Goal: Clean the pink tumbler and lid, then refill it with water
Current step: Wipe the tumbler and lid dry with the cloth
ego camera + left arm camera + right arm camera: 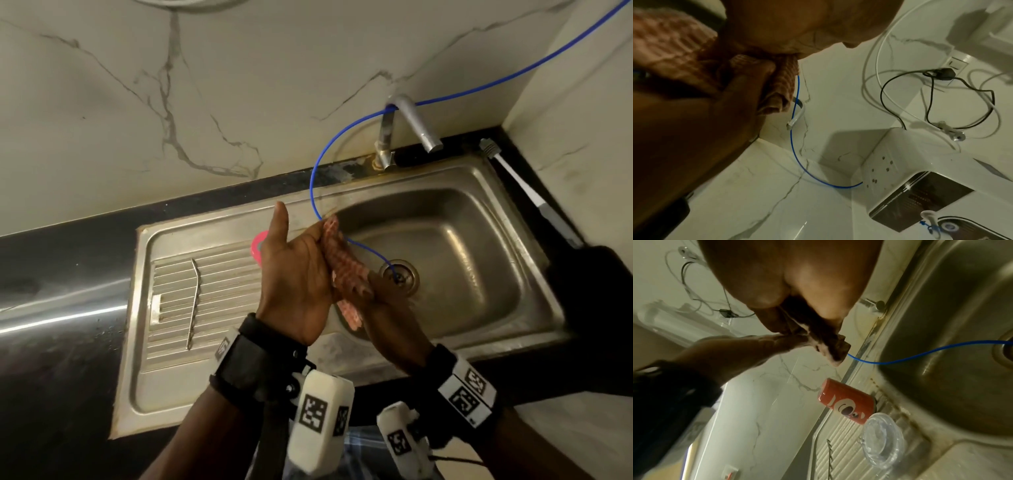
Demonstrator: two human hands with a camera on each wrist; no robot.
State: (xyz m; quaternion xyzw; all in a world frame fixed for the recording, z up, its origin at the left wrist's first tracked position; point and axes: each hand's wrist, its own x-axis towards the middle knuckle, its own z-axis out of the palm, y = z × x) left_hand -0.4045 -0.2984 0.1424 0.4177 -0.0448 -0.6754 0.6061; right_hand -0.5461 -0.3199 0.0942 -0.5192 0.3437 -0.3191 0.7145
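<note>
Both hands work a pink checked cloth (342,260) over the sink basin (479,257). My left hand (298,270) lies flat against the cloth with straight fingers and the thumb up. My right hand (387,308) holds the cloth from the other side, fingers curled round it. The pink tumbler (846,404) with a cartoon face stands on the ribbed drainboard (222,325); in the head view only its rim (258,245) shows behind my left hand. Its clear lid (882,439) lies beside it on the drainboard.
A bent metal straw (195,301) lies on the drainboard. A blue tube (315,178) runs over the faucet (411,126) down into the drain (399,275). A white-handled tool (524,192) rests on the black counter at the right. A water purifier (920,186) hangs above.
</note>
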